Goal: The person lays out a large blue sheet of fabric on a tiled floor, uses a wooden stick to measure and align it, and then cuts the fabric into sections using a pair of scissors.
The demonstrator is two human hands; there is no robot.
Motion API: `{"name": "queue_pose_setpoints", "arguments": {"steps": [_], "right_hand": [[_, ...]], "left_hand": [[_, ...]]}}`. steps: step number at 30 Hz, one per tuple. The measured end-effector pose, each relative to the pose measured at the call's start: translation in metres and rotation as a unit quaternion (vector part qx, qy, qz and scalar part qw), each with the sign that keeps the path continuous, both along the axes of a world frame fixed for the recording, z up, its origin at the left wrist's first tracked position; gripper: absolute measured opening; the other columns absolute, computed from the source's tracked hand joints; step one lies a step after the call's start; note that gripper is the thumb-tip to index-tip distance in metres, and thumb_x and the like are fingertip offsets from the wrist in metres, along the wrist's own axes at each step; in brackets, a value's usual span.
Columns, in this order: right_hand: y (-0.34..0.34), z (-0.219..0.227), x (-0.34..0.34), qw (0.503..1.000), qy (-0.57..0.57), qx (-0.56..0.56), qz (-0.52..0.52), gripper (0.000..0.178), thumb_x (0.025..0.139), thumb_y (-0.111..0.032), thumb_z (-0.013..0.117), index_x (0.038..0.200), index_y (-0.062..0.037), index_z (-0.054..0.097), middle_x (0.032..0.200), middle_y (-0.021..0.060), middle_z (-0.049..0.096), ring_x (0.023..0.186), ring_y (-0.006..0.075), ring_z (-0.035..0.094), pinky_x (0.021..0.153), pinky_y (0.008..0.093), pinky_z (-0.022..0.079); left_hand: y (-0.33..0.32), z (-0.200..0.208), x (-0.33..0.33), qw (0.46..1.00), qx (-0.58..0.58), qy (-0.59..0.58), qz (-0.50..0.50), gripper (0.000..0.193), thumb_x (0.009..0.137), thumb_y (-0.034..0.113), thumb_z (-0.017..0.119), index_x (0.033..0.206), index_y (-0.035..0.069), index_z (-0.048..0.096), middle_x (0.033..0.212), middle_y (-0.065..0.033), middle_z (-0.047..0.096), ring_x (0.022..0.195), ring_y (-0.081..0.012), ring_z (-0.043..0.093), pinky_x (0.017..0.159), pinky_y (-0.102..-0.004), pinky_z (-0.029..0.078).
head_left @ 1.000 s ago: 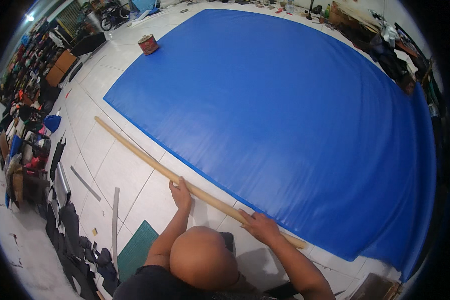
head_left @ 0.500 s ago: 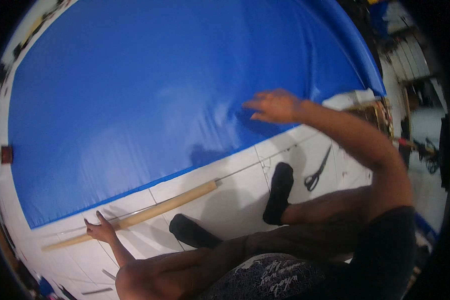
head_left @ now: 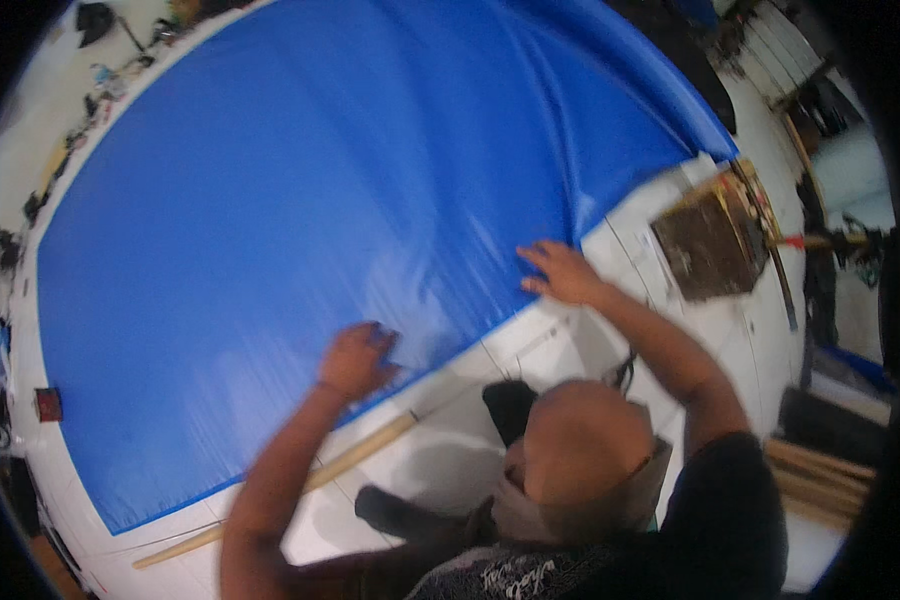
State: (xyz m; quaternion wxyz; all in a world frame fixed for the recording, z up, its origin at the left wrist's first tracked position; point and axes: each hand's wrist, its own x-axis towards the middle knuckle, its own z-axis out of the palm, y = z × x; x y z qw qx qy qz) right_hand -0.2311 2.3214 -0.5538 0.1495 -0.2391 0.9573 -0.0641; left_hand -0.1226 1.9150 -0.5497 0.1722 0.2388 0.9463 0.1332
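A wide blue plastic-like sheet [head_left: 270, 250] lies spread over the floor, with creases running down its right part. My right hand [head_left: 562, 272] is over its near edge on the right, fingers apart and nothing held. My left hand [head_left: 358, 360] is above the sheet near its front edge, slightly blurred, fingers parted and nothing held. Whether either palm presses on the sheet I cannot tell. Below that edge lies a long pale brown tube or pole [head_left: 365, 452], partly covered by my left forearm.
A brown block-like box [head_left: 712, 240] stands right of the sheet. Dark scissors handles [head_left: 625, 372] show beside my raised knee. A small dark red block [head_left: 48, 404] sits at the left edge. Wooden slats [head_left: 815, 485] lie at the lower right, on white floor tiles.
My left hand has left the tube and moved up and right over the sheet. My right hand has come lower, nearer the sheet's edge. The view has shifted, and my right knee is raised.
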Motion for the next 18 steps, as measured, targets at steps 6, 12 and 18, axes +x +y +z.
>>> {"name": "queue_pose_setpoints", "arguments": {"steps": [6, 12, 18], "right_hand": [[-0.015, -0.064, 0.005, 0.973, 0.188, -0.061, -0.119, 0.052, 0.089, -0.043, 0.061, 0.134, -0.0180, 0.054, 0.139, 0.0168, 0.046, 0.130, 0.0381, 0.039, 0.106, 0.0523, 0.028], [-0.009, -0.061, -0.001, 0.969, 0.193, -0.108, -0.105, 0.047, 0.088, -0.036, 0.064, 0.129, -0.0133, 0.057, 0.136, 0.0183, 0.049, 0.127, 0.0377, 0.042, 0.105, 0.0505, 0.030], [0.057, -0.055, 0.092, 0.935, 0.093, -0.222, -0.261, 0.031, 0.085, -0.022, 0.065, 0.104, 0.0023, 0.062, 0.107, 0.0227, 0.056, 0.102, 0.0412, 0.053, 0.090, 0.0486, 0.043]], "left_hand": [[0.120, -0.056, 0.033, 0.988, 0.085, 0.057, 0.112, 0.055, 0.082, 0.043, 0.068, 0.133, 0.024, 0.056, 0.143, -0.0201, 0.042, 0.136, -0.0401, 0.036, 0.111, -0.0595, 0.026], [0.129, -0.062, 0.032, 0.986, 0.033, 0.094, 0.133, 0.041, 0.089, 0.033, 0.062, 0.128, 0.021, 0.060, 0.140, -0.0196, 0.044, 0.132, -0.0387, 0.039, 0.109, -0.0623, 0.027], [0.135, -0.079, 0.035, 0.977, 0.140, 0.087, 0.136, 0.035, 0.087, 0.022, 0.061, 0.121, 0.010, 0.061, 0.129, -0.0132, 0.053, 0.122, -0.0318, 0.049, 0.107, -0.0510, 0.037]]}}
